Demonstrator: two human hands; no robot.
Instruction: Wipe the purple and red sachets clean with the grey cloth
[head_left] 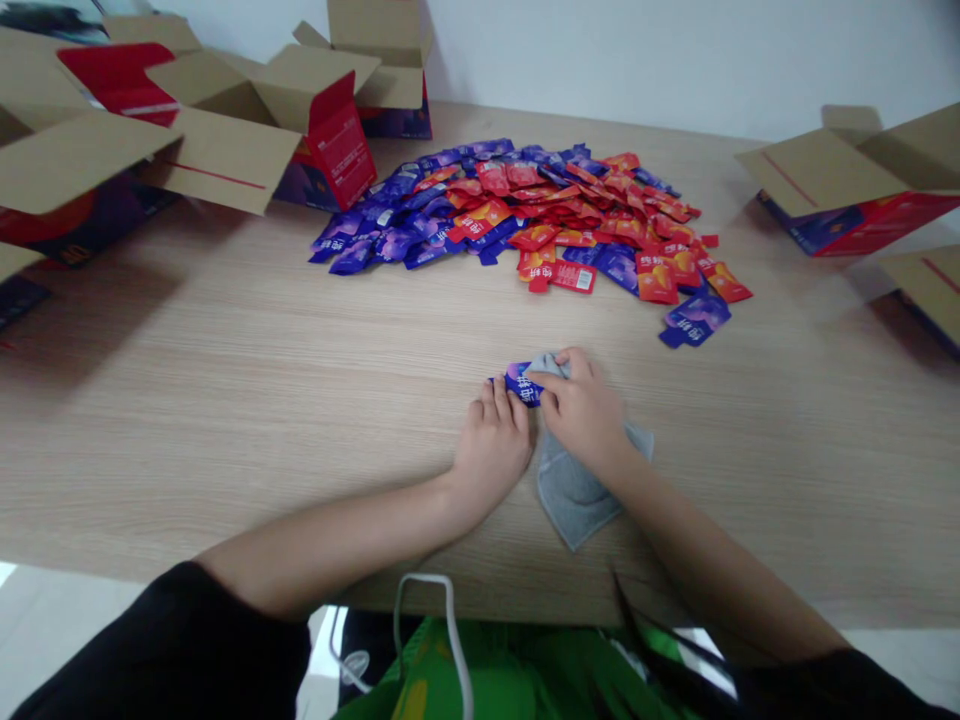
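A single blue-purple sachet [523,384] lies on the table in front of me, partly covered. My left hand [495,440] holds its left end down against the tabletop, the fingers close together. From the other side, my right hand [585,405] grips a grey cloth [577,495] and presses a bunched part of it onto the sachet's right end. The rest of the cloth spreads under my right wrist toward the table's front edge. Beyond my hands lies a wide pile of sachets, blue-purple ones [420,215] mostly at left and red-orange ones [630,215] mostly at right.
Open cardboard boxes stand at the back left, among them a red and blue one [341,150]. Another open box [862,215] stands at the right, with part of one more [930,275] nearer. A loose purple sachet [696,318] lies at the pile's near right. A white cable [454,640] hangs before me.
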